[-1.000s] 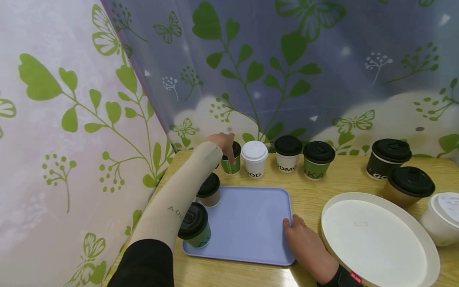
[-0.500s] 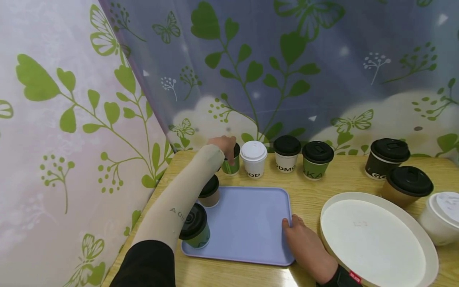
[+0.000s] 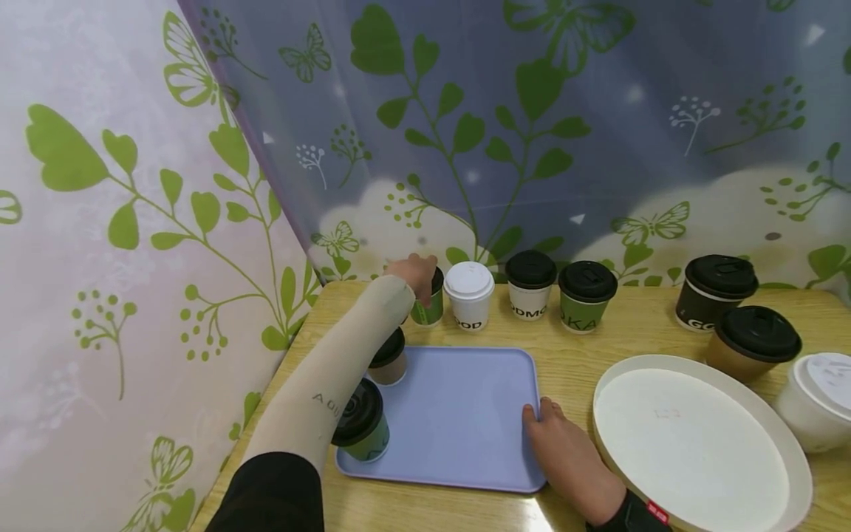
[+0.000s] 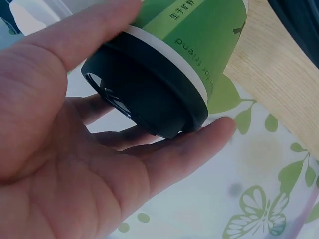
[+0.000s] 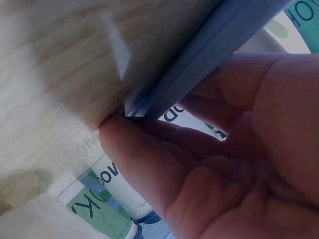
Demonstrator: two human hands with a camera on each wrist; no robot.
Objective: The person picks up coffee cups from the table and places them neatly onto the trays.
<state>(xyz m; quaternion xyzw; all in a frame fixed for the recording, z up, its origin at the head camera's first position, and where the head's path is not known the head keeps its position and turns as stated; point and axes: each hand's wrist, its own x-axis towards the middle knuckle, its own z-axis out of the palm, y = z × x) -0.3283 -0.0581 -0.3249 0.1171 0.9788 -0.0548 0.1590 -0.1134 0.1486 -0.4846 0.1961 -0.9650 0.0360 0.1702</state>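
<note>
At the back left of the table, my left hand (image 3: 414, 275) is around a green paper cup (image 3: 432, 309) with a black lid. In the left wrist view, the thumb lies along the cup's green side (image 4: 199, 30), and the fingers curl past the far side of the black lid (image 4: 144, 89). My right hand (image 3: 573, 459) grips the right edge of the lilac tray (image 3: 459, 421); in the right wrist view the tray's rim (image 5: 199, 57) runs between thumb and fingers. On the tray's left side stand a brown cup (image 3: 388, 367) and a green cup (image 3: 369, 443), both black-lidded, partly behind my left forearm.
Beside the gripped cup stand a white-lidded cup (image 3: 469, 295), a white cup with black lid (image 3: 530, 295) and another green cup (image 3: 586, 307). A round white tray (image 3: 691, 436) lies at right, with black (image 3: 711, 295), brown (image 3: 741, 355) and white (image 3: 818, 406) cups around it.
My left hand has settled lower over the green cup, its fingers closing in around it. The right hand stays on the tray's edge, and the cups stand where they were.
</note>
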